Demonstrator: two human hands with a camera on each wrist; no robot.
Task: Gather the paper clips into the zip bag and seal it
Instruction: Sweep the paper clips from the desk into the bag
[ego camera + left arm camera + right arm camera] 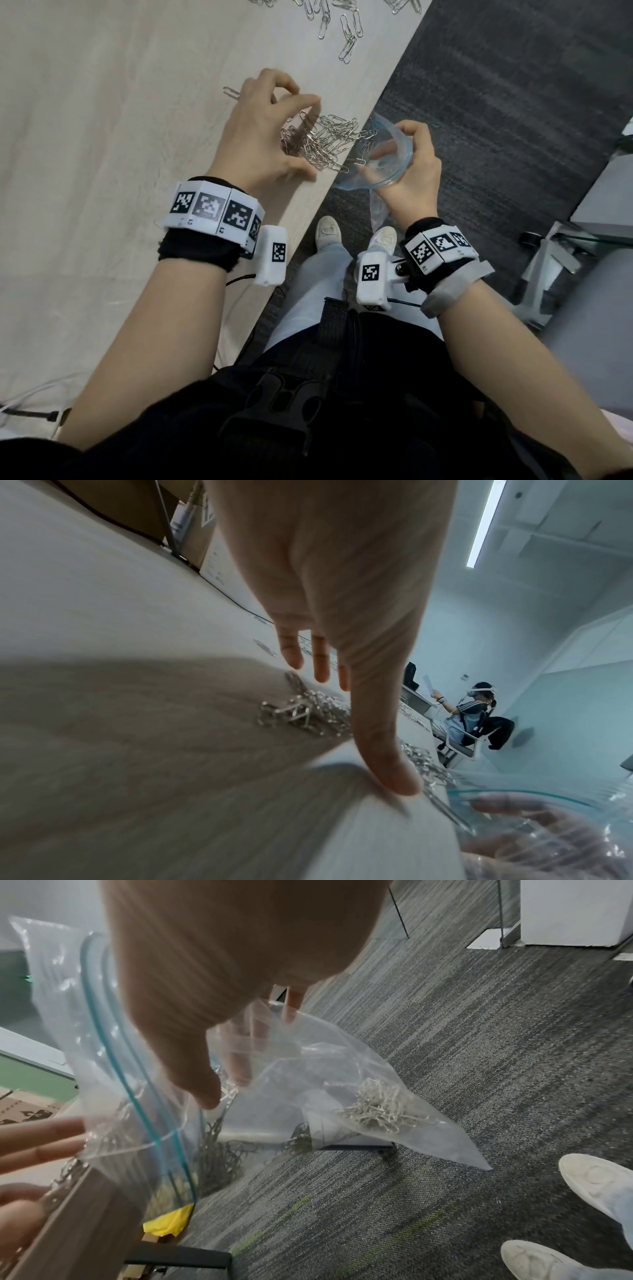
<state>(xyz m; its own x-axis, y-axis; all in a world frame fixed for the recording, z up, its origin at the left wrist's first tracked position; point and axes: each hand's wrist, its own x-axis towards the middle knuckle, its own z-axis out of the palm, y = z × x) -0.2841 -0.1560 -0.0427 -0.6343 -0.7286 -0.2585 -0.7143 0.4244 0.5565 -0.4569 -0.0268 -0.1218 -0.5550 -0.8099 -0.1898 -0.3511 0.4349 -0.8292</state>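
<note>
A heap of silver paper clips [322,140] lies at the table's [102,137] right edge. My left hand [298,137] arches over it, fingers spread round the heap and thumb on the wood; in the left wrist view the thumb [394,772] touches the edge beside the clips [301,715]. My right hand [407,171] grips the clear zip bag [383,161] by its blue-green rim, holding the mouth open just below the edge. In the right wrist view the bag [308,1069] hangs over the carpet with a clump of clips [380,1110] in its lower corner.
More loose clips [342,20] are scattered at the table's far end, and one clip [231,92] lies behind my left hand. Dark carpet [496,120] and my shoes [329,233] are below. A chair base [548,274] stands at right. Another person [469,718] sits far off.
</note>
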